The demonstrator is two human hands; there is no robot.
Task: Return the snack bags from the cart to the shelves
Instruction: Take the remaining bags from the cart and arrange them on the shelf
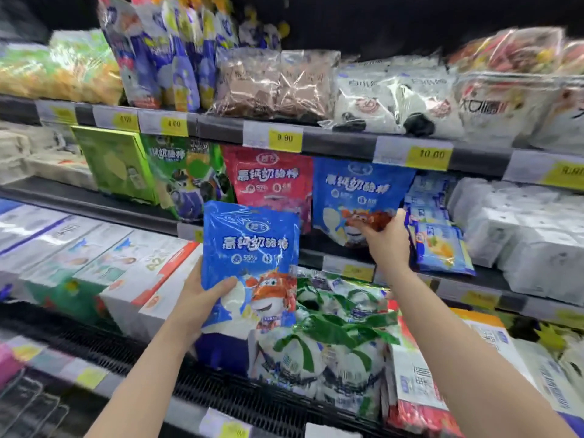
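Blue snack bag [249, 248] upright, long axis vertical, printed face toward the viewer, top edge at 12 o'clock; held just in front of the middle shelf [341, 143]. Left hand [202, 298] grips its lower left corner, thumb over the front. At 2 o'clock, right hand [387, 235] pinches the bottom of a matching blue bag on the shelf [357, 191], beside a red bag [271, 181].

A blue snack bag [249, 248] is held upright before the middle shelf [341, 143]; its twin [357, 197] is already shelved.
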